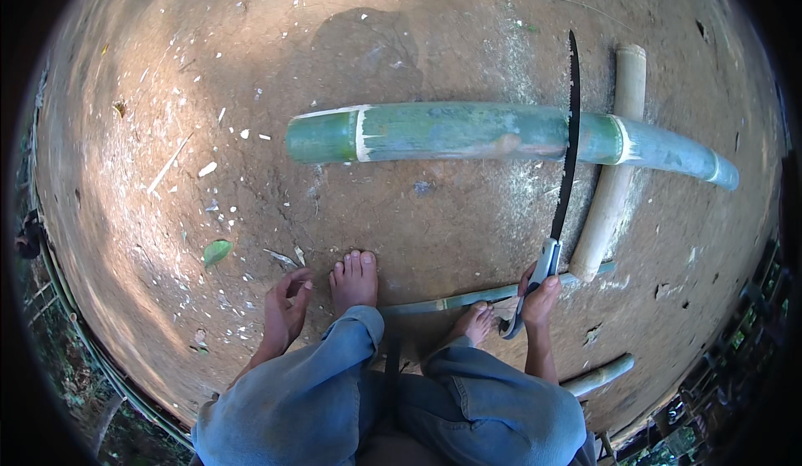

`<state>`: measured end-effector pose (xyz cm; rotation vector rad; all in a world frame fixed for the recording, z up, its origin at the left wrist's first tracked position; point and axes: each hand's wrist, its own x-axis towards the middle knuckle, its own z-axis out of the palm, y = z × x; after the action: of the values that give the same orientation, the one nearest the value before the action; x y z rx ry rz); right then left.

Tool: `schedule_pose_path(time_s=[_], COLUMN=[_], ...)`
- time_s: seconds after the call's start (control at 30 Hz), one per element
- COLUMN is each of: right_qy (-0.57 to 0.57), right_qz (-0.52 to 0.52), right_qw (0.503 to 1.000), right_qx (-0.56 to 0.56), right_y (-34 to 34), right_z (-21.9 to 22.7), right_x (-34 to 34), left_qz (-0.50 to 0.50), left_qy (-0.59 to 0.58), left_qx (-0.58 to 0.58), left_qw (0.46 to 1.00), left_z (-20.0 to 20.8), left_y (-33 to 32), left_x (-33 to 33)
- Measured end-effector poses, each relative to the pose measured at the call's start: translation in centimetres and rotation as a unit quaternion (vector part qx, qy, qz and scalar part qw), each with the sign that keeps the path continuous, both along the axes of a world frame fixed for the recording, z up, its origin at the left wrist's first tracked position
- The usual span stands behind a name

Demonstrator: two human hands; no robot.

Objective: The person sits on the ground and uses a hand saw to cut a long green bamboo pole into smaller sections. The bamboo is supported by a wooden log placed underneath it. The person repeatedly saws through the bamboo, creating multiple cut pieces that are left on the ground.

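My right hand (541, 297) is closed round the grey and dark handle of a hand saw (567, 157). Its long dark toothed blade points away from me and crosses over a thick green bamboo pole (468, 130). Whether the teeth touch the bamboo I cannot tell. The pole lies crosswise in front of me, with pale rings at its joints. Toward its right end it rests across a dry tan bamboo piece (608, 199). My left hand (286, 306) holds nothing, its fingers loosely curved and apart, beside my left foot (354, 282).
A thin green bamboo strip (451, 301) lies on the ground by my feet. Another short bamboo piece (600, 374) is at the lower right. Pale chips and a green leaf (216, 253) are scattered on the brown dirt ground (401, 215). Sawdust dusts the soil near the blade.
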<state>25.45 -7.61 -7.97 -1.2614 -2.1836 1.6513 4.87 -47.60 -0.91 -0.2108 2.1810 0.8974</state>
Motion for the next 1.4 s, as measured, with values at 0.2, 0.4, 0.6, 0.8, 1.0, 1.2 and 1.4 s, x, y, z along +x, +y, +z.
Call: schedule_pose_path(time_s=[0.2,0.4,0.6,0.8,1.0,1.2,1.4], right_qy=[-0.015,0.007,0.027,0.009,0.043,0.047,0.066], right_qz=[0.009,-0.006,0.01,-0.035,-0.084,-0.073,-0.082], right_qw=[1.0,1.0,0.999,0.999,0.994,0.994,0.99], right_qx=[0.017,0.007,-0.018,-0.031,-0.056,-0.067,-0.09], right_y=[-0.1,0.3,1.5,0.7,0.8,1.0,2.8], right_z=[0.4,-0.4,-0.8,-2.0,-4.5,-2.8,-5.5], right_x=[-0.7,0.2,0.4,0.3,1.2,0.5,1.7], left_qz=[-0.012,-0.075,-0.113,-0.137,-0.571,-0.651,-0.585], left_qy=[0.066,0.124,0.151,0.153,0.273,0.394,0.321], left_qx=[0.02,0.117,0.203,0.233,0.084,0.203,0.219], left_qw=[0.998,0.982,0.961,0.95,0.77,0.616,0.712], left_z=[0.3,3.1,6.6,9.4,8.0,11.9,12.8], left_y=[1.5,8.8,12.7,11.4,5.9,8.6,9.5], left_x=[-2.2,-7.9,-8.8,-7.4,-4.1,-4.0,-4.4])
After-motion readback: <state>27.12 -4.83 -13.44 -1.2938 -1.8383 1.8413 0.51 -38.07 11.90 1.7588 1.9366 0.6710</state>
